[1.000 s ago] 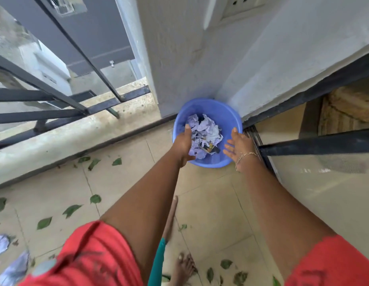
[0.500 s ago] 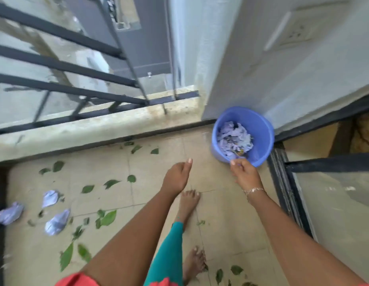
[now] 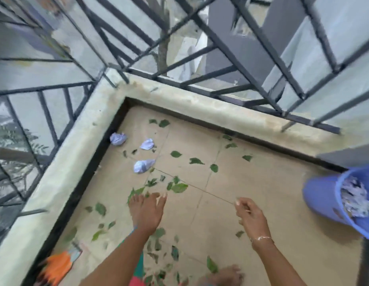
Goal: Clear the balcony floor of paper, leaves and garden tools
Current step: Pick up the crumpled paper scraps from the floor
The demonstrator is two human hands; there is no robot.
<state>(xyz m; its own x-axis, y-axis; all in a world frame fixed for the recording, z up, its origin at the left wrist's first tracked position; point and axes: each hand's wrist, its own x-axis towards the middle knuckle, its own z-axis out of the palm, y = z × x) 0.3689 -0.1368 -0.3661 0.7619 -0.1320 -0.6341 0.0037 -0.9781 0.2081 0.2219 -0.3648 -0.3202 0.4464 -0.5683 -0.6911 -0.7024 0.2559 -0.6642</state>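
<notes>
An orange object (image 3: 55, 267), blurred, is lying at the lower left. Three crumpled papers (image 3: 143, 165) are lying on the balcony floor (image 3: 262, 182) near the corner, among scattered leaves (image 3: 179, 187). The left hand (image 3: 151, 212) is hovering with fingers straight, its grip holding nothing. The right hand (image 3: 250, 216) is hanging loosely curled, its grip likewise empty. A blue bucket (image 3: 319, 199) holding paper scraps (image 3: 355, 200) is sitting far right.

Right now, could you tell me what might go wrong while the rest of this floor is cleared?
1. The bare foot stands among loose leaves; it could slip on one.
2. Three crumpled papers lie in the corner by the open railing; a gust might carry them out.
3. The blue tub already holds a heap of paper; more may spill over.
</notes>
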